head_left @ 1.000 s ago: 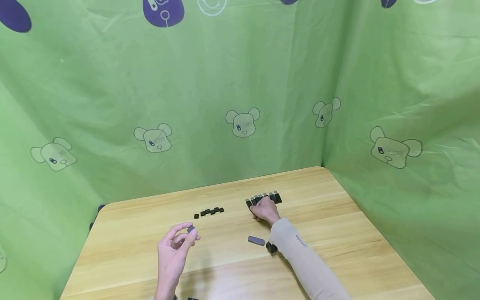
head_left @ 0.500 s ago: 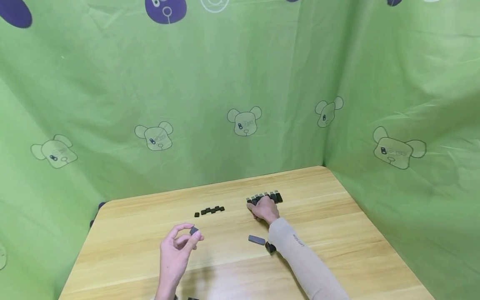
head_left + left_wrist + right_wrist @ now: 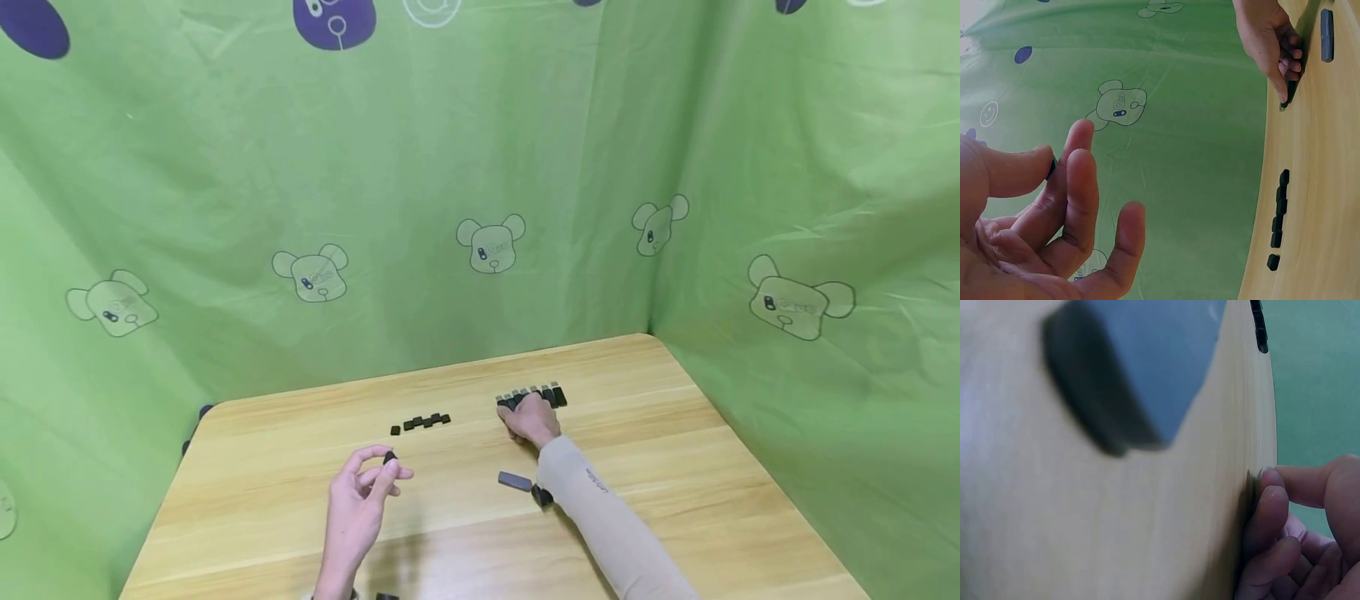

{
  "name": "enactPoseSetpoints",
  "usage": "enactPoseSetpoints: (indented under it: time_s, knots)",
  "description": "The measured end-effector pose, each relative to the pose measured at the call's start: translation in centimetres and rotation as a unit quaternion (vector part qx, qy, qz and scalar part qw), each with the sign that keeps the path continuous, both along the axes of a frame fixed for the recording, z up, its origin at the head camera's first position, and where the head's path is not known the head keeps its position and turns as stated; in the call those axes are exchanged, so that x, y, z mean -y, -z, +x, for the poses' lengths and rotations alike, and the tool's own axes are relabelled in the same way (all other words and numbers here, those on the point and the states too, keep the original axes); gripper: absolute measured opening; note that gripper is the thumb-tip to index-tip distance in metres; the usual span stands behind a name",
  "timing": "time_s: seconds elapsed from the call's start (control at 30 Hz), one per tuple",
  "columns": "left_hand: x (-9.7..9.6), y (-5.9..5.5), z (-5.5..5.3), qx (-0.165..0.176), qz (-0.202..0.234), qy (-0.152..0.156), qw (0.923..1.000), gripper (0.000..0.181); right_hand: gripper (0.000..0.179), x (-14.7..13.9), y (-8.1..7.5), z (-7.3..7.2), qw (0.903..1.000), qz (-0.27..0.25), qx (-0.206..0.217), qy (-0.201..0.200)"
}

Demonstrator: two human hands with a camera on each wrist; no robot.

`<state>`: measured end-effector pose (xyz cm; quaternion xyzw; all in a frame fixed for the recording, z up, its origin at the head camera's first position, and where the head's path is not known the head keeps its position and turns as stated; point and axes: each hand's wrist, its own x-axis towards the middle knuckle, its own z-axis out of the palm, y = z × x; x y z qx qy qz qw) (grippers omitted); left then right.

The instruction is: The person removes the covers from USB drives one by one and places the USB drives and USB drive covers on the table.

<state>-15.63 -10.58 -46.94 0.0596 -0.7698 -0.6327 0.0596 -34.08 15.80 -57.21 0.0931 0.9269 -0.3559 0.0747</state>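
My left hand is raised over the table and pinches a small dark cap between thumb and index finger; the cap's edge shows in the left wrist view. At the back right lies a row of black USB sticks with metal plugs pointing away. My right hand rests low at this row, fingers curled, thumb and index finger pinching the stick at its left end. In the right wrist view the right hand covers most of that stick.
Several small black caps lie in a staggered line left of the sticks. A grey bar lies near the right forearm, beside black pieces partly under the sleeve. Another dark object shows at the bottom edge. Green curtains surround the table.
The left hand has shifted slightly right and turned the cap between its fingertips, so a darker side shows. The right hand stays at the row.
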Motion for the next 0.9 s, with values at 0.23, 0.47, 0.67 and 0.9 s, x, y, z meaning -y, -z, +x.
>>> enactPoseSetpoints:
  time_s: [0.23, 0.47, 0.67, 0.9]
  knots:
    - [-0.4, -0.1, -0.8, -0.012, 0.008, 0.029, 0.9995, 0.023, 0.057, -0.4, -0.3, -0.1, 0.9994, -0.032, -0.007, -0.006]
    - [-0.9, -0.7, -1.6, -0.036, -0.034, 0.047, 0.9977, 0.025, 0.055, -1.4, -0.7, 0.3, 0.9946, -0.104, 0.0, 0.002]
    - [-1.5, -1.0, -3.4, -0.063, -0.093, 0.064, 0.9916, 0.02, 0.057, -2.4, -2.1, 1.2, 0.9898, -0.142, -0.009, 0.004]
    - [-2.4, -0.6, -7.0, -0.117, -0.175, 0.091, 0.9735, 0.021, 0.049, -3.3, -5.5, 2.5, 0.9831, -0.176, -0.05, 0.005]
